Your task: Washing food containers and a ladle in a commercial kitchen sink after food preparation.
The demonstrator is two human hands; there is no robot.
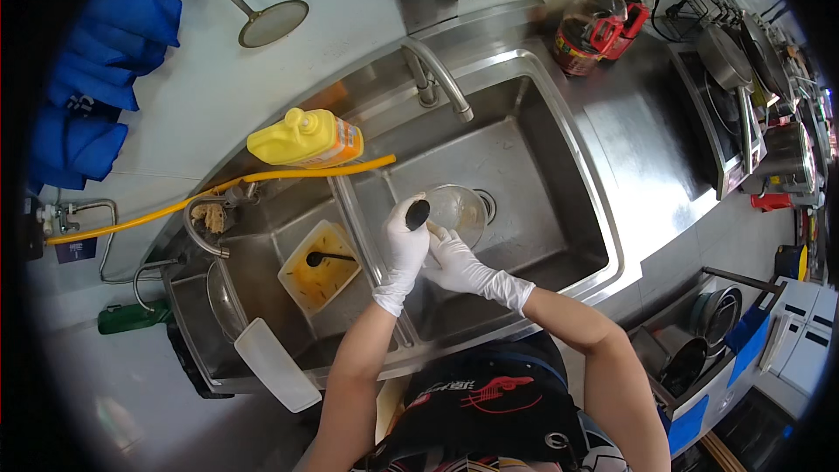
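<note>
My left hand, in a white glove, is closed around a utensil with a black handle end; the rest of the utensil is hidden. Close beside it, my gloved right hand has its fingers bent near the left hand; whether it grips anything is hidden. Just beyond both hands, a clear round bowl sits in the large steel sink basin by the drain. In the smaller basin to the left stands a white rectangular tub with orange liquid and a black spoon in it.
A curved steel faucet reaches over the large basin. A yellow jug and a yellow hose lie near the divider. A white container rests at the front left edge. A cleaver hangs behind; bottles stand back right.
</note>
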